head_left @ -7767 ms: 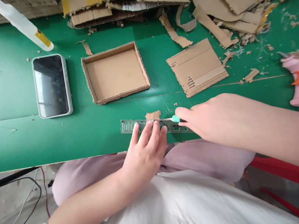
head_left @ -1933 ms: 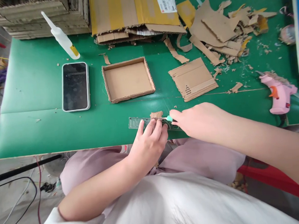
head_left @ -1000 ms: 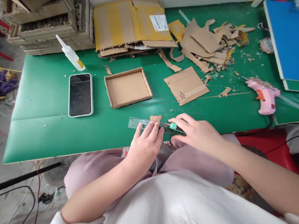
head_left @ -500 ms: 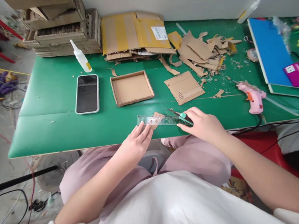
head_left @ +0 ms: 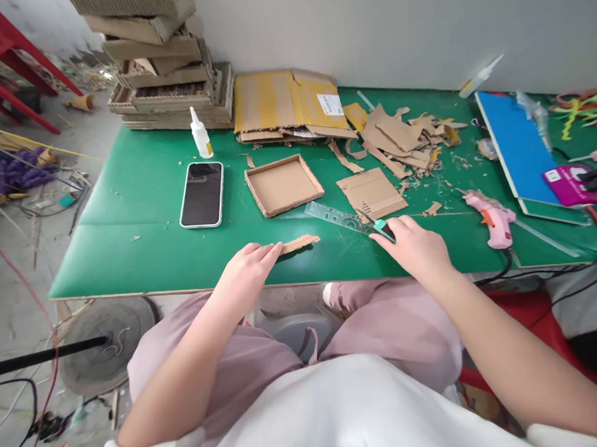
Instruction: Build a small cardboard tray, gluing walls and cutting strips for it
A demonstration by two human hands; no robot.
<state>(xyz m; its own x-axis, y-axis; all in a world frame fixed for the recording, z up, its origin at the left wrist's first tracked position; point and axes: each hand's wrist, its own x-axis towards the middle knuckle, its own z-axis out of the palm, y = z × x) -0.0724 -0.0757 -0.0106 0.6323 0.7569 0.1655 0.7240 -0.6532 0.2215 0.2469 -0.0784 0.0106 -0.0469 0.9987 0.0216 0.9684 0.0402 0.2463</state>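
My left hand (head_left: 248,271) pinches one end of a small cardboard strip (head_left: 299,243) at the near edge of the green table (head_left: 144,251). My right hand (head_left: 416,247) is closed on a teal craft knife (head_left: 381,228), its tip by a clear green ruler (head_left: 335,217) that lies slanted on the table. A shallow cardboard tray (head_left: 283,184) sits just beyond, with a flat cardboard sheet (head_left: 371,193) to its right.
A phone (head_left: 201,194) and a glue bottle (head_left: 201,134) lie left of the tray. Cardboard scraps (head_left: 404,134) and a flattened box (head_left: 287,107) fill the back. A pink glue gun (head_left: 491,217) and blue board (head_left: 514,139) are at the right. Stacked cardboard (head_left: 163,77) stands at the back left.
My left hand came off the ruler and took the cut cardboard strip. The ruler was pushed away to the right and lies slanted. The view rose and shows more of the table.
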